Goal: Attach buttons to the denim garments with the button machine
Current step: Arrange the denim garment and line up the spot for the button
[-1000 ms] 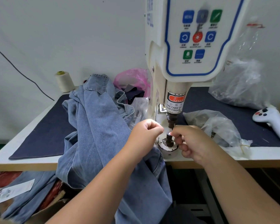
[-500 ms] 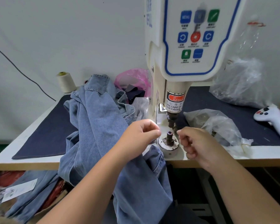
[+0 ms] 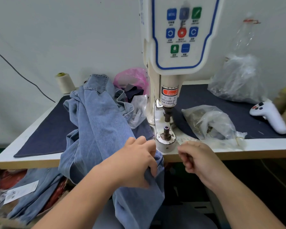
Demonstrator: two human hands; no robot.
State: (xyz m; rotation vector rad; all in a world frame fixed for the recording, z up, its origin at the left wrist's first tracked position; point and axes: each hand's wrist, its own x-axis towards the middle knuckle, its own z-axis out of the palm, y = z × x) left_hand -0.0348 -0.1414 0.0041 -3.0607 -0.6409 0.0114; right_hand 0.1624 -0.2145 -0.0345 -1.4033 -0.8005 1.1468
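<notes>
A white desk (image 3: 262,150) with a pale wood edge stands against a plain light wall, and a dark blue cloth (image 3: 45,136) covers most of its top. The button machine (image 3: 177,47) rises from the middle of the desk, its control panel facing forward and a warning label round the head just above the round metal base (image 3: 166,141) with its short upright post. Behind it lie a pink bag (image 3: 132,78) and, to the right, a large clear bag (image 3: 238,80); a smaller clear bag (image 3: 211,123) with small metal parts sits just right of the base. A white controller (image 3: 269,114) lies near the right edge, and a cream thread cone (image 3: 64,82) stands at the back left. A black cable (image 3: 20,73) runs down the wall.

The denim garment (image 3: 96,123) is heaped on the left half of the desk and spills over the front edge toward the person's lap. The left hand (image 3: 137,162) rests on that hanging fold just left of the base, thumb and fingers (image 3: 149,146) curled into the cloth and pinching it. The right hand (image 3: 198,159) hovers beside the front of the base, apart from the denim, its fingers loosely curled; whether it holds a button I cannot tell.
</notes>
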